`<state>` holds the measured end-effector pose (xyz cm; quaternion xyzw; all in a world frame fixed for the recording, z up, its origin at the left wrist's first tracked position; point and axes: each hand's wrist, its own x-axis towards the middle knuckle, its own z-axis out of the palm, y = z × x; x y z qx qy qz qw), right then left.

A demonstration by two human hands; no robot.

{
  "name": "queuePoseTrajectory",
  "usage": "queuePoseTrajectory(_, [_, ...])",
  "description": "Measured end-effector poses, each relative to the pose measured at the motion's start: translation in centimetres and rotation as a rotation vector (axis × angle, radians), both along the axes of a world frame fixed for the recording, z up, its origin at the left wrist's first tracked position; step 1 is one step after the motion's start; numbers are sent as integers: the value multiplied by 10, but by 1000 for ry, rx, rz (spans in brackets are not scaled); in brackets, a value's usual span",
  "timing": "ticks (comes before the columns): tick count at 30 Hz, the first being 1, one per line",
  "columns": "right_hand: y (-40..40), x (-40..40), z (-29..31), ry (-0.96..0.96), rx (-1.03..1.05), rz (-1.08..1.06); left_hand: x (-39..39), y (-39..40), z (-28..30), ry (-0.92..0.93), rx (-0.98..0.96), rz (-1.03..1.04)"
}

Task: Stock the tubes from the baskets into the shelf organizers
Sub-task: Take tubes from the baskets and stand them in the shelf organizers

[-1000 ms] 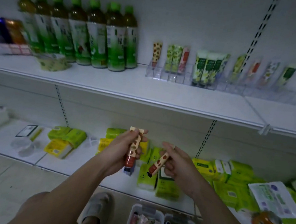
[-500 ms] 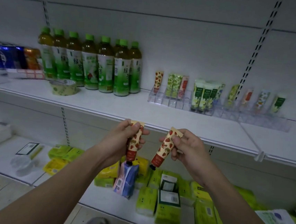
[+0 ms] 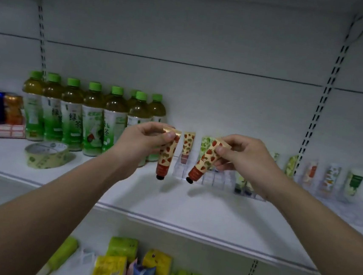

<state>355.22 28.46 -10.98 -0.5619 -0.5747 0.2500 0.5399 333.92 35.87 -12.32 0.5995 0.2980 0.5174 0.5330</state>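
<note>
A person stands at a white shelf (image 3: 126, 189), both arms raised, a strawberry-print tube in each hand. The left hand (image 3: 140, 140) pinches the crimped top of the left tube (image 3: 167, 156) between thumb and curled fingers; it hangs nearly upright, black cap down, above the shelf. The right hand (image 3: 240, 156) pinches the right tube (image 3: 204, 161) the same way, its cap slanting down and to the left.

Just behind the tubes sits a clear organizer (image 3: 197, 174) with a matching strawberry tube (image 3: 187, 146) already standing at its left end, and other tubes further right. Green tea bottles (image 3: 91, 119) and a roll of tape (image 3: 47, 154) sit to the left (the baskets are out of view).

To place these well, it seems best to straighten the slanted tube first, then lower each one cap-first into a free slot in front of the matching tube, one hand at a time, letting go only once the cap is seated.
</note>
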Motion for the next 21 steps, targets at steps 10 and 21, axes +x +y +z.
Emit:
queuePoseTrajectory(10, [119, 35, 33, -476, 53, -165, 47, 92, 11, 25, 67, 119])
queuePoseTrajectory(21, [178, 31, 32, -810, 106, -247, 75, 139, -15, -167, 37, 123])
